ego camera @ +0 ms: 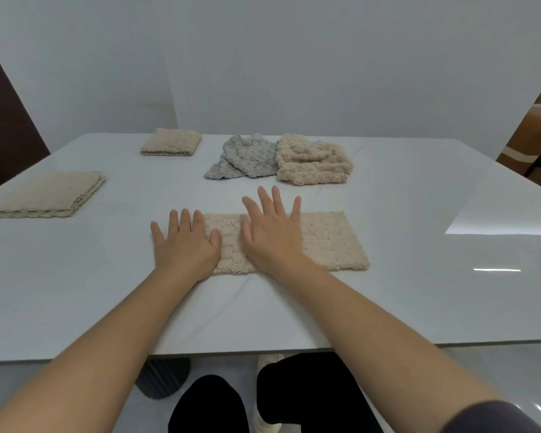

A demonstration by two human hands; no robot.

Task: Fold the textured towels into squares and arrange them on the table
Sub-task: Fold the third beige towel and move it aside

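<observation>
Head view: we press our left hand [186, 245] and right hand [272, 235] flat, fingers straight and gripping nothing, on the long beige towel [328, 242] at frame centre, with the left hand over its left edge. 2 folded squares lie at left [47, 195] and upper left [171, 142]. Open counter [419, 292] stretches right.

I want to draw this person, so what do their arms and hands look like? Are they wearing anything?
There are two bare hands, the left hand and the right hand, with no gloves, rings or watch that I can see. Both forearms are bare too. The only clothing in view is a dark greyish sleeve on the right arm, at the picture's bottom corner.
</observation>
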